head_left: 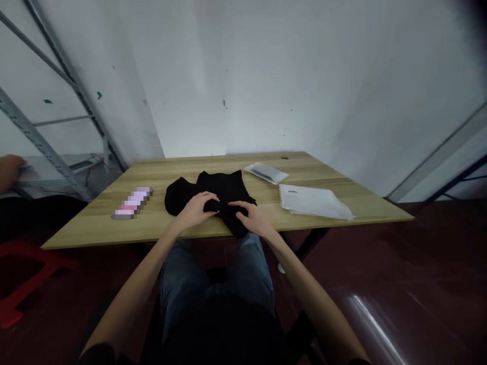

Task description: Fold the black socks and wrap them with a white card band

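A crumpled black cloth (224,185) lies at the front middle of the wooden table, and part of it hangs over the front edge. My left hand (198,209) is closed on a bunched part of the cloth. Just to the right, my right hand (251,217) pinches the same cloth between thumb and fingers. The two hands are close together but apart, near the table's front edge.
On the table (95,225), a phone (133,204) with a blurred screen lies left. Right of the cloth are a small clear packet (266,173) and white plastic bags (315,201). A metal rack (45,147), a red stool (34,268) and another person's hand (9,170) are at far left.
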Demonstrator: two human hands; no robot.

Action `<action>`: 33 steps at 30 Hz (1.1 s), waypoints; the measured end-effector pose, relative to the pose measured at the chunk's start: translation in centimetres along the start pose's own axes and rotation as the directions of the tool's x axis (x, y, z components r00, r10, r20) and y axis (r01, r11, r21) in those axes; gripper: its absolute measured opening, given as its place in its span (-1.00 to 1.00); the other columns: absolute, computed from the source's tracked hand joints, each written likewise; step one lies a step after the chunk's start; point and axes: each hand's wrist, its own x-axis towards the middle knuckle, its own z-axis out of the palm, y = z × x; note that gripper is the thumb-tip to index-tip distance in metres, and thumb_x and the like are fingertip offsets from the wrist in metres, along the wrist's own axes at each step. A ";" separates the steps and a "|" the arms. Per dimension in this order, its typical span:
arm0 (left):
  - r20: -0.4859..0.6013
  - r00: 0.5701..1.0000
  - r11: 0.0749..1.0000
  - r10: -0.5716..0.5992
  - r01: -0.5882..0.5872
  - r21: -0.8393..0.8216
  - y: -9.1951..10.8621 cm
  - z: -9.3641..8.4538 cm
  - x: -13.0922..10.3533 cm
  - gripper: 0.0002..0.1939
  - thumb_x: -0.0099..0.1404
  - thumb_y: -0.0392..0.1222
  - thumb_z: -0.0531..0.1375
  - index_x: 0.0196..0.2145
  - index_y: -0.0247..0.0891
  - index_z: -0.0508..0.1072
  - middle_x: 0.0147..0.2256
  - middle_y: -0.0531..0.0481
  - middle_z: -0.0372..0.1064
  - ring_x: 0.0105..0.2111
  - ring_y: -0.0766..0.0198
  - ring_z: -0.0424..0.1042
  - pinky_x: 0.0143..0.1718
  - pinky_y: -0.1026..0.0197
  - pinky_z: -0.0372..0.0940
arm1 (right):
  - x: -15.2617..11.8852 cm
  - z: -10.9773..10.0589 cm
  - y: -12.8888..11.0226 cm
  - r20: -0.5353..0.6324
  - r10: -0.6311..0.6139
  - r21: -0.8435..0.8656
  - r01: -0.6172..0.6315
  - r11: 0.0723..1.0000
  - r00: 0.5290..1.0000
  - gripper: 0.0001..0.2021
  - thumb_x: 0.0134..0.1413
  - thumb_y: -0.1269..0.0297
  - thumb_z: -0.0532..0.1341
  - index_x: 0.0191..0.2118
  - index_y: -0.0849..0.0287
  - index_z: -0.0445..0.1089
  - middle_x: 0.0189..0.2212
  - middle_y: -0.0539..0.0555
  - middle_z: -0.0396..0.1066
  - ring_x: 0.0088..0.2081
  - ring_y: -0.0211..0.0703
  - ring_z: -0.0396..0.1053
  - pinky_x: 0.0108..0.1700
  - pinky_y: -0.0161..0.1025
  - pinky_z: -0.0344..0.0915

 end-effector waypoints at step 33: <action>-0.343 0.557 0.654 -0.757 0.659 -0.372 -10.7 -4.7 1.0 -0.52 0.07 -0.21 0.42 -0.04 -0.24 0.47 -0.21 -0.16 0.57 -0.22 -0.06 0.60 -0.28 0.08 0.46 | 12.8 -8.4 4.1 0.188 0.062 -0.312 0.000 0.950 0.980 -0.82 0.20 0.30 0.32 -0.14 0.08 0.69 -0.15 0.04 0.68 -0.12 -0.05 0.59 0.06 -0.17 0.46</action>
